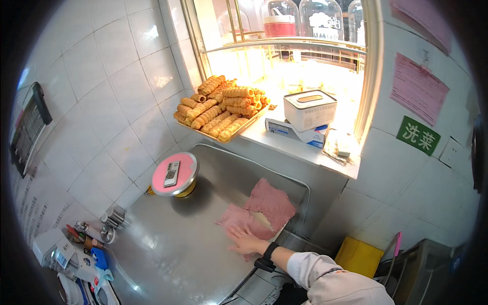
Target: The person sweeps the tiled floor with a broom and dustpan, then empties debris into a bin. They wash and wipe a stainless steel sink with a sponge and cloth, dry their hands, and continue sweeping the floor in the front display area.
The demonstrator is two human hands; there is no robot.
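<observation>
My right hand point(246, 240) rests palm down on a pink cloth point(244, 219), fingers spread, near the right edge of a stainless steel table point(183, 244). A second pink cloth point(270, 204) adjoins it on the far side, and a pale patch shows between the two. The wrist carries a black band, and the sleeve is white. My left hand is out of view. Farther back and to the left, a pink-topped cake turntable point(157, 175) stands on the table with a mobile phone point(172, 174) lying on it.
A tray point(207, 135) of spiral pastry tubes point(221, 108) overhangs the ledge point(259, 139). Beside it, a tissue box point(309, 110) sits on a carton point(295, 131). Containers and tools crowd the table's left edge. A white cable point(267, 173) runs behind the cloths; a yellow object point(358, 256) stands right.
</observation>
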